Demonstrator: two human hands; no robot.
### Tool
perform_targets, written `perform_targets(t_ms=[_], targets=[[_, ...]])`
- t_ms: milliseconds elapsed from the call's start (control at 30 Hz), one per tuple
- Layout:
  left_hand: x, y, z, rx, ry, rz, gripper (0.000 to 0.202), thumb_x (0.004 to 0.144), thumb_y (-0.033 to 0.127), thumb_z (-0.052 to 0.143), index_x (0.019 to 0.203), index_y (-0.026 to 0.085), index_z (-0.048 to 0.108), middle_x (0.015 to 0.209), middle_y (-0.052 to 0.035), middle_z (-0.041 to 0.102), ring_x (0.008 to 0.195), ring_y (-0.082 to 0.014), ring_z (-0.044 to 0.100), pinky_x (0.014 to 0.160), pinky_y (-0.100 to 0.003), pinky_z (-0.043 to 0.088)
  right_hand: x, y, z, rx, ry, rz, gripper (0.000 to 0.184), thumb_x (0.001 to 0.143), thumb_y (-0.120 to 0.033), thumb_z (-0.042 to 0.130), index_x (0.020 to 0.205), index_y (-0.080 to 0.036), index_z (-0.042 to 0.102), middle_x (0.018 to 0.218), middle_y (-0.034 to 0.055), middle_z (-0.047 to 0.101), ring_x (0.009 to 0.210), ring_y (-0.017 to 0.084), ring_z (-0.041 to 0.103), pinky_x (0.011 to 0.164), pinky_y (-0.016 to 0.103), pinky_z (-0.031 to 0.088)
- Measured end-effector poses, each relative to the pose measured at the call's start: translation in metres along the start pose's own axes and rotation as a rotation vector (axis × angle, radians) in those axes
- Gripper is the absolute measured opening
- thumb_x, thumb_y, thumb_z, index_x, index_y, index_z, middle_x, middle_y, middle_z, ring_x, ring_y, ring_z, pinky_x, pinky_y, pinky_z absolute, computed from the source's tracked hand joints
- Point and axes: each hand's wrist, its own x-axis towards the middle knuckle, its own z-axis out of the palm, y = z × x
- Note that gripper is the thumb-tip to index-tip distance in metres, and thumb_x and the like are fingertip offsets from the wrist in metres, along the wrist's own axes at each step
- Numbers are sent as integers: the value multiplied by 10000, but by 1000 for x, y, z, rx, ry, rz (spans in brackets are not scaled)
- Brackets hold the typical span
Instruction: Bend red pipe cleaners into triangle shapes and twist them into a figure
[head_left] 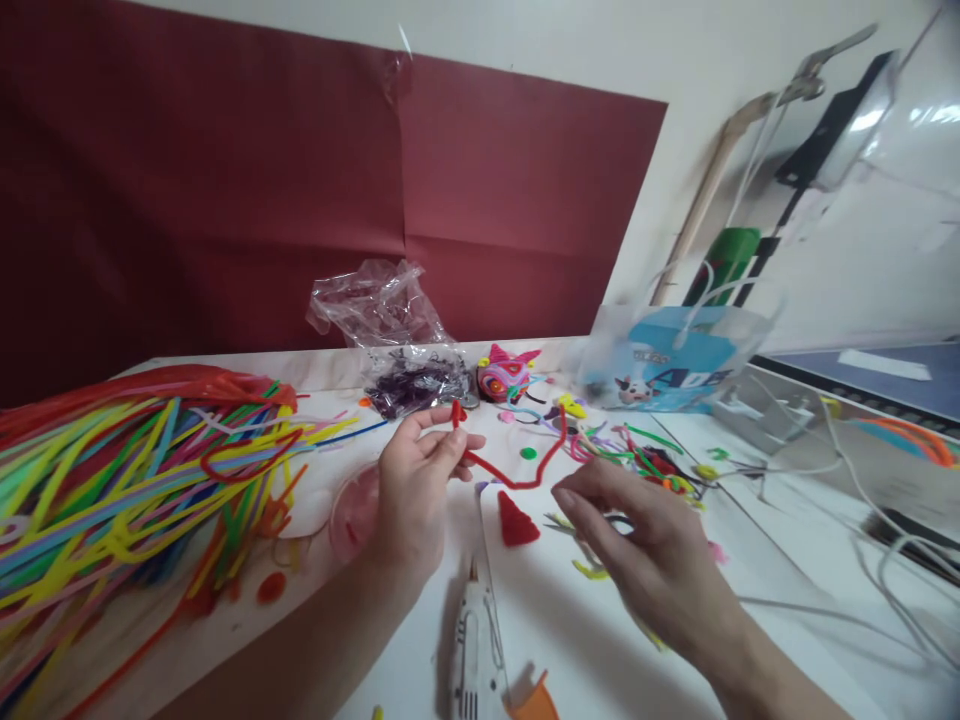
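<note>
The left hand [420,480] pinches a bent red pipe cleaner [525,486] near 1 end, above the surface [585,640]; the right hand [652,545], thumb and forefinger closed together, hovers nearby. Bare room separates the glue gun [472,650] from the right forearm [754,645].

We get fairly bright, diffuse light; soft shadows fall on the table [611,675] by the right hand [637,530], and glints dot the clear bag [379,305] at its back edge. Toward its left edge, pipe cleaners [150,480] blur and stretch.
</note>
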Motion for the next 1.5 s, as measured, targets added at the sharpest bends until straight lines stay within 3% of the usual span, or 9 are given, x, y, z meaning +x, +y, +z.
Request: perform_targets(t_ms=[167,267,400,533,733,1000,1100,1333,1500], targets=[[-6,-7,0,-5,2,-2,267,675,214,623,906,174,496,650,-13,662,521,-98,557,537,-220,415,16,24,1,439,143,434,343,747,-446,595,949,-169,589,789,75,681,680,197,641,563,287,487],[-19,-18,7,46,-68,-104,246,673,225,626,877,168,501,641,-36,670,488,-105,559,519,-225,425,21,26,-1,736,291,432,374,706,-403,642,1005,-191,566,843,75,694,698,202,657,630,324,504],[-32,-31,13,75,-157,-225,247,665,258,641,848,166,503,619,-35,656,482,-116,565,499,-226,432,21,19,-11,791,359,341,250,701,-362,645,866,-177,613,516,-19,596,350,75,458,360,189,348],[-25,-29,10,147,-187,-185,240,682,248,622,886,157,533,682,-34,638,577,-117,565,499,-206,422,20,19,-31,726,162,430,189,694,-352,656,729,-176,596,343,-61,454,270,25,210,292,152,96],[-7,-6,13,251,-264,1,253,683,288,633,902,163,652,787,-47,639,608,-108,526,481,-196,386,18,28,-42,639,-210,539,228,651,-345,699,616,-137,613,321,-56,413,296,25,266,324,152,112],[-9,-7,16,132,-692,-490,147,699,259,609,727,117,639,568,-51,625,439,-70,486,449,-188,334,19,41,-30,771,-310,574,184,727,-311,639,646,-147,612,333,-48,464,283,23,279,318,155,130],[-4,-8,11,16,-650,-540,132,700,246,618,711,115,607,580,-51,633,465,-79,520,493,-195,375,19,46,-27,825,-322,562,190,752,-311,618,663,-142,613,348,-37,488,269,19,237,300,158,111],[3,-17,6,-42,-463,-580,206,776,303,545,786,102,587,700,-60,630,521,-74,543,469,-179,382,24,47,-31,1158,50,459,106,730,-251,625,678,-160,607,348,-111,296,313,28,81,276,150,137],[-17,-30,15,213,-559,-611,137,722,232,595,676,110,556,592,-10,584,383,-49,482,361,-167,292,24,47,-36,1269,300,387,102,762,-211,589,673,-166,568,373,-108,296,304,39,134,286,140,233]])
